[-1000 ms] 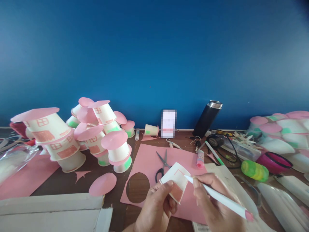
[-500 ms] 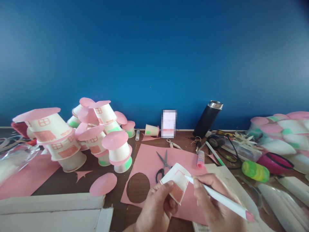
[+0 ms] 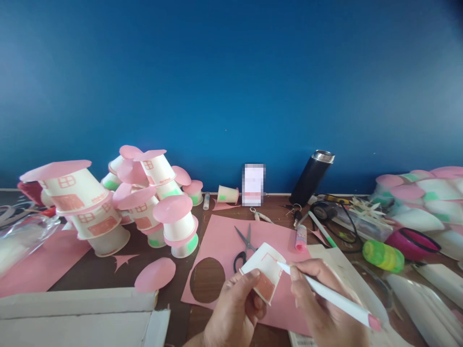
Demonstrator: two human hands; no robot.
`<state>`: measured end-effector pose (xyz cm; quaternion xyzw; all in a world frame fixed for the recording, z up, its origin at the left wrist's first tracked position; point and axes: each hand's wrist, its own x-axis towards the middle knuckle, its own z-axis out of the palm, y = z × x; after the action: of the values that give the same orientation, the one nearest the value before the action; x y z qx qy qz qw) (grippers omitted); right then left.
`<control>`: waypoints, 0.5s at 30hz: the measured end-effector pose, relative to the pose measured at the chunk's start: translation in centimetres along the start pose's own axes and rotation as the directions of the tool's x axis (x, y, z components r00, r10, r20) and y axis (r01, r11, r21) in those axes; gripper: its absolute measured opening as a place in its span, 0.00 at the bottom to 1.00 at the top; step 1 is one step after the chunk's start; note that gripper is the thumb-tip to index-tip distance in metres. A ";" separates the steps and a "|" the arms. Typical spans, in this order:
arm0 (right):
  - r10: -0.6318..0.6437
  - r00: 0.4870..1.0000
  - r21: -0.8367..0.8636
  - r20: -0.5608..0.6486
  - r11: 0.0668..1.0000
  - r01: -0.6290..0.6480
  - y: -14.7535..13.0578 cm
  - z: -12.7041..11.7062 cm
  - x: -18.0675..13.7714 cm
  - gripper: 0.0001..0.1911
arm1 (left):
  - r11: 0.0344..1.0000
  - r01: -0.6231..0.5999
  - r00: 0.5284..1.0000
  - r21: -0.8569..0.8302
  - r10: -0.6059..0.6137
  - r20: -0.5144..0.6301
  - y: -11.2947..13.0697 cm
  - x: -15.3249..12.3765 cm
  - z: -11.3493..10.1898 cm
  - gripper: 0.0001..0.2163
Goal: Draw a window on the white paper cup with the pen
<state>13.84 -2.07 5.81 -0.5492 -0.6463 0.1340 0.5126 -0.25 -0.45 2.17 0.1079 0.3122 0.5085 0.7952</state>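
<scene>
My left hand (image 3: 237,306) is closed round the lower end of a white paper cup (image 3: 264,265), which lies tilted with its side facing up. A reddish block is coloured near the cup's rim, and a thin angled line is drawn above it. In my right hand (image 3: 318,294) is a white felt-tip pen (image 3: 336,299) with a pink end, gripped like a pencil. Its tip meets the cup's side by the drawn line. Under both hands lies a pink paper sheet (image 3: 285,236) with a round hole cut out. Black-handled scissors (image 3: 247,241) rest on it behind the cup.
Stacked paper cups (image 3: 96,217) with pink paper discs stand at left; more cups (image 3: 434,193) are at right. A loose pink disc (image 3: 155,274) lies beside the sheet. A black flask (image 3: 311,178), glue stick (image 3: 301,238), green-yellow bottle (image 3: 383,255) and pliers (image 3: 260,216) sit around.
Almost nothing differs. The pen tip stays at the same part of the cup, and both hands hold their places; the whole view has shifted very slightly.
</scene>
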 end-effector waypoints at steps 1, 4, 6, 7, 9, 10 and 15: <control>0.000 1.000 0.000 0.004 1.000 0.000 0.0 0.0 0.0 0.10 | 1.000 -0.001 1.000 0.004 0.001 0.003 0.0 0.0 0.0 0.22; -0.006 1.000 -0.007 0.006 1.000 0.006 0.1 0.0 0.0 0.11 | 1.000 -0.003 1.000 0.004 0.003 0.012 0.1 0.0 -0.1 0.22; -0.010 1.000 -0.012 0.005 1.000 0.010 0.1 0.0 0.0 0.11 | 1.000 0.003 1.000 -0.001 -0.003 0.007 0.1 0.0 -0.1 0.22; -0.012 1.000 -0.012 0.004 1.000 0.012 0.0 0.0 0.0 0.11 | 1.000 0.004 1.000 -0.002 -0.004 0.006 0.0 0.0 -0.1 0.22; -0.013 1.000 -0.011 0.001 1.000 0.013 0.0 0.0 0.0 0.11 | 1.000 0.003 1.000 -0.004 -0.003 0.008 0.0 0.0 -0.1 0.22; -0.011 1.000 -0.008 0.000 1.000 0.011 0.0 0.0 0.0 0.10 | 1.000 0.000 1.000 -0.004 0.000 0.009 -0.1 0.0 -0.1 0.22; 0.006 1.000 0.004 -0.002 1.000 -0.006 -0.1 0.1 0.0 0.11 | 1.000 -0.003 1.000 -0.001 0.003 0.009 0.0 0.1 -0.1 0.22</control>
<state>13.74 -2.07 5.86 -0.5502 -0.6439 0.1361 0.5140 -0.29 -0.34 2.08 0.1104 0.3082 0.5093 0.7959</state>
